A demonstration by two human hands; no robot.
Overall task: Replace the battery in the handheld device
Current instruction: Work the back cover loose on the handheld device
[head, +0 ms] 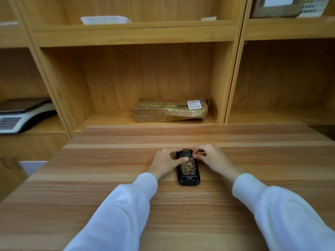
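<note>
A black handheld device (188, 178) lies face down on the wooden table (108, 178), its long side pointing away from me. A patterned brown-and-tan panel (188, 167) covers the middle of its back. My left hand (165, 163) grips the device's left side, thumb pressed on the upper edge of that panel. My right hand (212, 158) is at the device's upper right, its fingertips pinched on the top of the back. Whether the panel is a battery or a cover I cannot tell. Both arms wear white sleeves.
Wooden shelving stands behind the table. A taped cardboard parcel (170, 110) lies in the middle compartment. A weighing scale (20, 115) sits on the left shelf. A white tray (106, 19) and a box (275, 7) rest on the upper shelves.
</note>
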